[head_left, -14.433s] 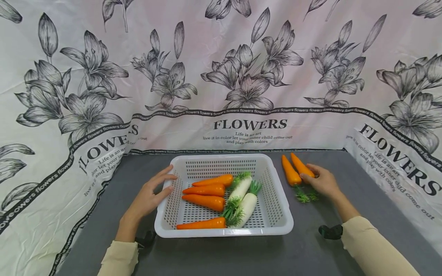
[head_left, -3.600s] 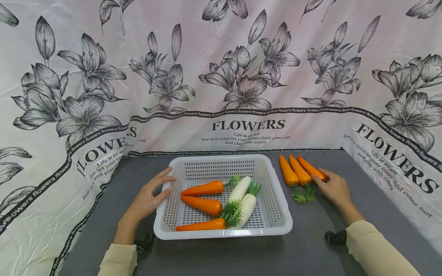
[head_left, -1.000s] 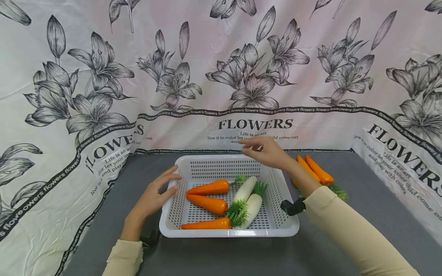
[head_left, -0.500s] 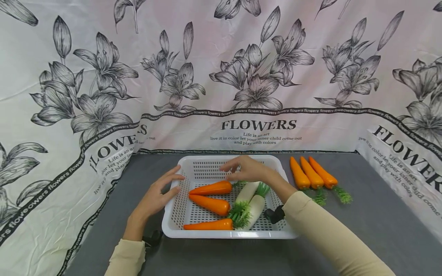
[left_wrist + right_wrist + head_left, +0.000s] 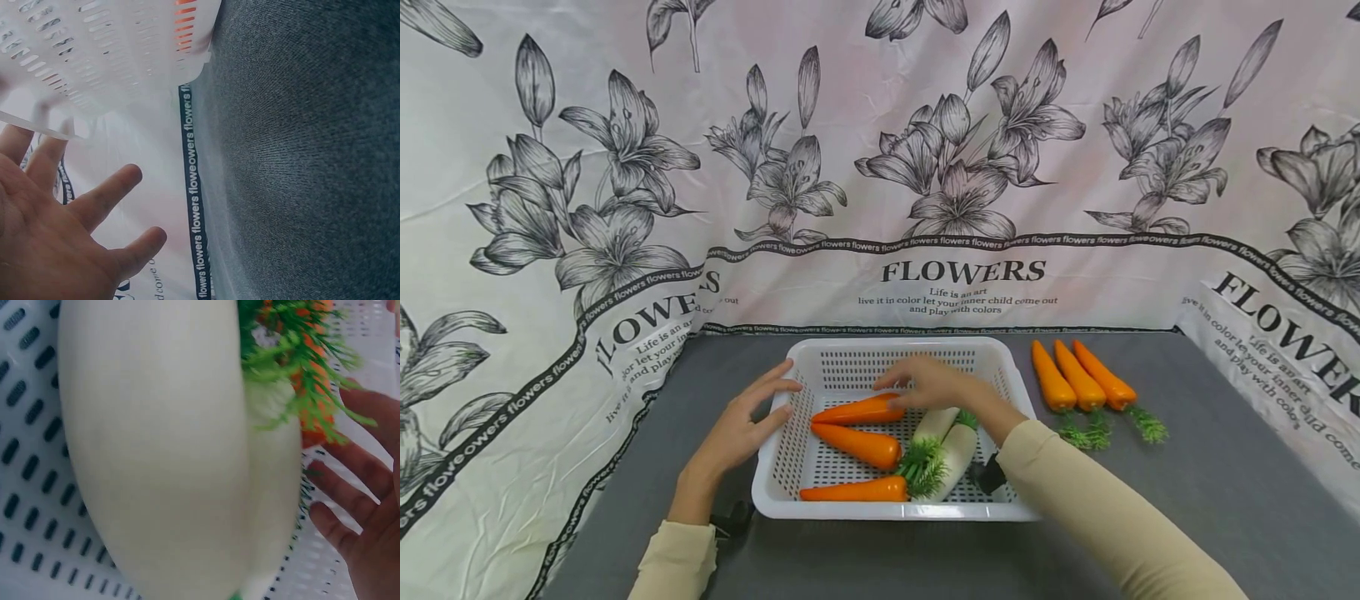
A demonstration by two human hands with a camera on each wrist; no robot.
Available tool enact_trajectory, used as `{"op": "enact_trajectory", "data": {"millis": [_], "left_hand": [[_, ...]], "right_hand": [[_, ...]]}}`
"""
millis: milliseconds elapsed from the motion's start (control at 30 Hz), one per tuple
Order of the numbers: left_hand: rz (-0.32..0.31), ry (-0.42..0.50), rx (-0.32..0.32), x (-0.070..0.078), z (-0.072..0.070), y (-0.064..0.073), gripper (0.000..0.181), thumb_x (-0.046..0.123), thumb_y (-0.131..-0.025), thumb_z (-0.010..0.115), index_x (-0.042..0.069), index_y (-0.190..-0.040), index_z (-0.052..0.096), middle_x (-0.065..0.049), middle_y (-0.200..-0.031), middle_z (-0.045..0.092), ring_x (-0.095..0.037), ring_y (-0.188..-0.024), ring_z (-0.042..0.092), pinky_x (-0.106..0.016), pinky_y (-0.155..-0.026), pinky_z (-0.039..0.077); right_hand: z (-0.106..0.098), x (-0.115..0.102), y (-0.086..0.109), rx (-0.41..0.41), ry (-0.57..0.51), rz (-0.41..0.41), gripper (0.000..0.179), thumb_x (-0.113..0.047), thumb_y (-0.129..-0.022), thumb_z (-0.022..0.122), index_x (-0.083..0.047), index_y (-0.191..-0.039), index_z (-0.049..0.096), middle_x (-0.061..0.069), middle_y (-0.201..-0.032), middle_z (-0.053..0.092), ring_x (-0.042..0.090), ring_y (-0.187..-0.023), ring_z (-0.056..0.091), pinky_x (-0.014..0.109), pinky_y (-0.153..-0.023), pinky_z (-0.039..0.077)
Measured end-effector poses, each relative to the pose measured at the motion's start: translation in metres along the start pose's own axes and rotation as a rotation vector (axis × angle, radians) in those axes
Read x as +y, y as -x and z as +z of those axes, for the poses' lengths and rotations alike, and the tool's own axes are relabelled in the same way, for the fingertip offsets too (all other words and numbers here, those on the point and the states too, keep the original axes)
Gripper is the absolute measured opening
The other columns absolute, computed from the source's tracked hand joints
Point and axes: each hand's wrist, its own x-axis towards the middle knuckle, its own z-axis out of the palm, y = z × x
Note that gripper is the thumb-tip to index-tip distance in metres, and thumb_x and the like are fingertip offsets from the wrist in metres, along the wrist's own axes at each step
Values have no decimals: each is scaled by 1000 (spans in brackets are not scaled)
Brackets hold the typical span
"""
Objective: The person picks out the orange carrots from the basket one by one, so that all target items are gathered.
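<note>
A white perforated basket (image 5: pixel 895 510) holds 3 orange carrots and two white radishes (image 5: pixel 955 458). My right hand (image 5: pixel 928 383) is inside it, over the thick end of the rearmost carrot (image 5: pixel 853 411). In the right wrist view its loosely bent fingers are beside that carrot, with no clear grip, and a radish (image 5: pixel 156 437) fills the foreground. In front of the rear carrot lie a middle carrot (image 5: pixel 861 446) and a front carrot (image 5: pixel 857 489). My left hand (image 5: pixel 737 425) touches the basket's left rim, fingers extended; the left wrist view shows some fingertips behind the rim.
To the basket's right, 3 carrots (image 5: pixel 1051 379) with green tops lie side by side on the dark grey table (image 5: pixel 1150 508). A flower-printed cloth (image 5: pixel 955 287) stands behind and along both sides.
Earlier, my right hand placed a third carrot beside two others right of the basket. It then swung left and came down into the basket to the rear carrot. My left hand stayed at the rim.
</note>
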Motion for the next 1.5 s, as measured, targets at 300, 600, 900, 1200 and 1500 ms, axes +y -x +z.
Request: {"op": "enact_trajectory", "data": {"millis": [300, 600, 900, 1200, 1500], "left_hand": [[-9, 4, -3, -1, 1, 0, 36, 31, -102, 59, 17, -135, 63, 1, -168, 30, -39, -155, 26, -71, -117, 27], [-14, 3, 1, -1, 0, -1, 35, 30, -102, 60, 18, -135, 63, 2, -168, 30, -38, -155, 26, -71, -117, 28], [-18, 4, 2, 0, 0, 0, 37, 30, -102, 59, 16, -135, 63, 1, -168, 30, -39, -156, 25, -72, -117, 26], [-18, 7, 0, 1, 0, 0, 37, 30, -102, 59, 16, -136, 63, 1, -169, 30, -39, -155, 26, -71, -117, 28], [-20, 10, -4, 1, -1, 0, 36, 30, -102, 60, 19, -136, 63, 1, -169, 29, -39, -155, 27, -70, -116, 31]], "right_hand": [[14, 7, -3, -35, 19, 26, 46, -21, -93, 74, -9, -136, 64, 7, -136, 67, 25, -117, 65, 42, -103, 53], [17, 7, -4, -50, 26, 10, 47, -19, -93, 73, -7, -138, 63, 9, -135, 69, 21, -110, 68, 38, -100, 55], [19, 7, -3, -61, 47, -20, 47, -16, -92, 72, -3, -136, 64, 13, -132, 69, 24, -115, 64, 43, -105, 51], [17, 4, -1, -81, 17, 63, 46, -18, -90, 72, -9, -134, 66, 12, -134, 67, 24, -117, 62, 44, -105, 50], [16, 3, 0, -53, 24, 72, 52, -22, -91, 69, -10, -141, 61, 11, -140, 65, 28, -128, 60, 48, -113, 45]]}}
